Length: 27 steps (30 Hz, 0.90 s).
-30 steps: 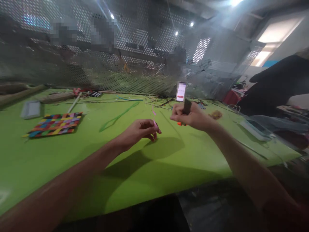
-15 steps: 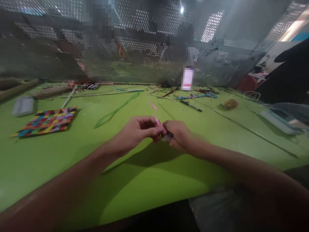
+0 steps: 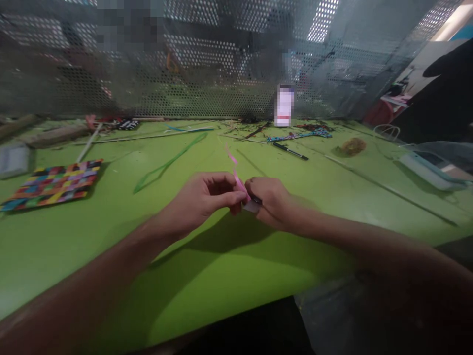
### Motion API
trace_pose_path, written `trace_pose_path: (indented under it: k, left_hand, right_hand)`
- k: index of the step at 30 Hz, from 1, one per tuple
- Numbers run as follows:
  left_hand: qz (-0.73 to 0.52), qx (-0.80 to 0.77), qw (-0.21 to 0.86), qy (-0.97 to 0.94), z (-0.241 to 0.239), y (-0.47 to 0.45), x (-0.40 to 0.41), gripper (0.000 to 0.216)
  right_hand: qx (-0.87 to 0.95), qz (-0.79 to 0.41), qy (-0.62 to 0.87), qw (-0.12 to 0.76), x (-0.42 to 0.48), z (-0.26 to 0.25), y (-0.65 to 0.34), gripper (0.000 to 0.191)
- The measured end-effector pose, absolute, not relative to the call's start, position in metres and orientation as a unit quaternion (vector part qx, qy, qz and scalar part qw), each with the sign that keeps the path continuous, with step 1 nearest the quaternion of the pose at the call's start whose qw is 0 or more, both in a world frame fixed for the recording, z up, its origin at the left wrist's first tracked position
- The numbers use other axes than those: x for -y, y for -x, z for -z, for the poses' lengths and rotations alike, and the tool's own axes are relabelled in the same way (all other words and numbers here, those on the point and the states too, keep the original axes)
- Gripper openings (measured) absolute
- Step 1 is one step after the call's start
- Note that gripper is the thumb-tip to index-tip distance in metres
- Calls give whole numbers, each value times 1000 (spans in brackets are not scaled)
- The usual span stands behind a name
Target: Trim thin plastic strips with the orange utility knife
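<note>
My left hand point(image 3: 210, 195) pinches a thin pink strip point(image 3: 239, 183) between thumb and forefinger. The strip's free end trails away over the green table. Close against it, my right hand point(image 3: 271, 199) is closed around a small dark-handled tool point(image 3: 255, 199) with a pale flat end point(image 3: 251, 206); its exact kind is mostly hidden by the fingers. Strip and tool touch or nearly touch between the two hands, a little above the tabletop.
A woven multicoloured mat point(image 3: 55, 183) and a whitish block point(image 3: 15, 160) lie left. Beyond my hands are a green strip point(image 3: 166, 165), a black pen point(image 3: 290, 151) and an upright phone point(image 3: 284, 106). A long thin stick point(image 3: 388, 190) and a clear-lidded container point(image 3: 430, 170) are right.
The camera view has shifted slightly, so the table items sit a bit higher and mostly further left. Both hands keep their hold, still close together, with little visible movement.
</note>
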<state>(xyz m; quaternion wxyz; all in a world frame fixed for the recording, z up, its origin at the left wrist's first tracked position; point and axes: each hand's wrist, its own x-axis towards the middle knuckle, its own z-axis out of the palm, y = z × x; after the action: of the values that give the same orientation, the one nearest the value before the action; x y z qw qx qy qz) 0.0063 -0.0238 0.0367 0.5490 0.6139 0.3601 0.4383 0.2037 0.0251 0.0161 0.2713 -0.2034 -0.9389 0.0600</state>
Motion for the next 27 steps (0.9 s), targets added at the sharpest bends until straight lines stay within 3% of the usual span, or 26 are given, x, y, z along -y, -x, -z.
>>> trace_pose_path:
  k: [27]
  left_hand:
    - [-435, -367, 543, -617, -38, -5, 24, 11]
  right_hand:
    - [928, -126, 225, 269, -17, -20, -203, 24]
